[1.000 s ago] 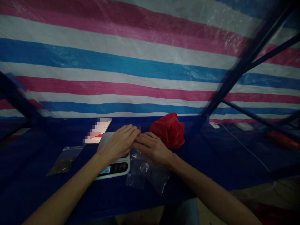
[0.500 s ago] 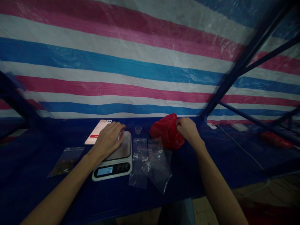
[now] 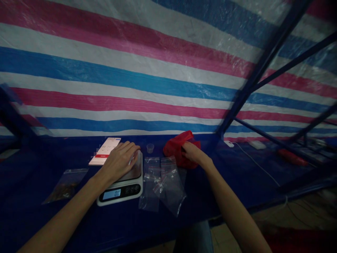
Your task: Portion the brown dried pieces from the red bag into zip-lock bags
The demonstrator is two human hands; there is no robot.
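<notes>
The left hand (image 3: 119, 162) curves low over the scale (image 3: 123, 192), perhaps closed on something small, while the right hand (image 3: 193, 153) grips the red bag (image 3: 172, 149).

A plastic tarpaulin (image 3: 131, 70) hung across the far side as a wall, striped in broad bands of pink, white and blue, its sheen creased and slightly wrinkled. Dark blue metal poles (image 3: 263, 66) of a frame slanted up across it on the right, with a shorter pole (image 3: 13, 117) low on the left. The table was covered with a dark blue sheet (image 3: 39, 218). Toward its far right corner lay a white plug (image 3: 229, 143), with a white cable (image 3: 258, 165) trailing nearer, a white box (image 3: 256, 144) and something red (image 3: 292, 157). Pale floor (image 3: 226, 239) showed below the near edge. The light was dim.
</notes>
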